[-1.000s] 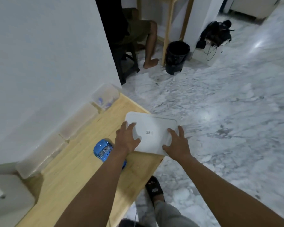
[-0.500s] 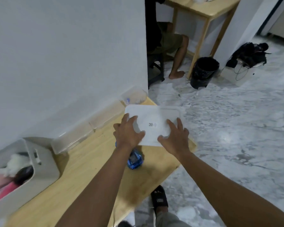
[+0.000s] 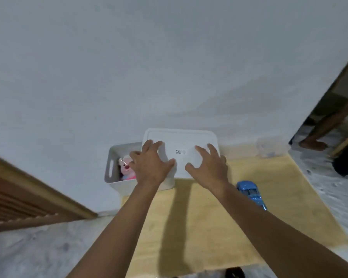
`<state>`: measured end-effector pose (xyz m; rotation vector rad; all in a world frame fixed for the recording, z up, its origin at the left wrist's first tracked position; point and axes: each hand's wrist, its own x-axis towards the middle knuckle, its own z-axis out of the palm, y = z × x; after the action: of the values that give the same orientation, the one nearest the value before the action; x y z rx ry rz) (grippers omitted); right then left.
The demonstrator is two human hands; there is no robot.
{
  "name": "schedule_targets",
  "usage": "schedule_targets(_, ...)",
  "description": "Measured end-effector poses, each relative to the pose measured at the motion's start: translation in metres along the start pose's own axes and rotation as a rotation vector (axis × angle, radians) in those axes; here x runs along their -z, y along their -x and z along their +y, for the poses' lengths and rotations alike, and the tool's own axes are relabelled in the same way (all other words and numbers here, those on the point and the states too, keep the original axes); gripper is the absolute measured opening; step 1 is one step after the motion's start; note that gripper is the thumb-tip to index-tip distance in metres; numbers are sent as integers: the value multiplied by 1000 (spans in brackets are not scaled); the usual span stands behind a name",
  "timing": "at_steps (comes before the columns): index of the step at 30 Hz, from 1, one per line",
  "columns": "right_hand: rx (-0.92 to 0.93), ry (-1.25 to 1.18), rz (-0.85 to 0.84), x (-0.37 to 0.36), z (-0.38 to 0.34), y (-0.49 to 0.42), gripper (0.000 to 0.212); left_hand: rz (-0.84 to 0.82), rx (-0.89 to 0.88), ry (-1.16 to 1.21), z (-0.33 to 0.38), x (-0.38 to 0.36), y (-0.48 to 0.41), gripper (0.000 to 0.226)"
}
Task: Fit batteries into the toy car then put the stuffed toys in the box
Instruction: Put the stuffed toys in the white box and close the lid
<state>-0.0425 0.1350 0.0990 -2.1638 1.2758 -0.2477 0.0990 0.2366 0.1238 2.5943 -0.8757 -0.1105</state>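
White plastic box (image 3: 127, 185) sits offset left beneath flat white rectangular lid (image 3: 181, 137), on which left grip (image 3: 151, 163) (nearer the box) and right grip (image 3: 207, 165) lie spread open.

2 bare forearms (image 3: 127, 221) end in the left hand (image 3: 149, 165) and right hand (image 3: 208, 168); a dark sandal (image 3: 235, 273) shows below, blurred.

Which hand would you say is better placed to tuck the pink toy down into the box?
Left: the left hand rests on the lid right beside the pink toy; the right hand lies farther off.
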Motion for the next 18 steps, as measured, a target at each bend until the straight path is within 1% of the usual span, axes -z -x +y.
schedule_targets(5, 67, 49, -102, -52, -69, -1, 73, -18, 119, -12, -79, 29, -15, 73)
schedule_targets(9, 74, 85, -155, -82, -99, -9, 72, -99, 149, -9, -121, 35, -30, 79)
schedule_targets(18, 36, 168, -151, -111, -118, -32, 71, -218, 116, 23, -151, 25, -60, 79)
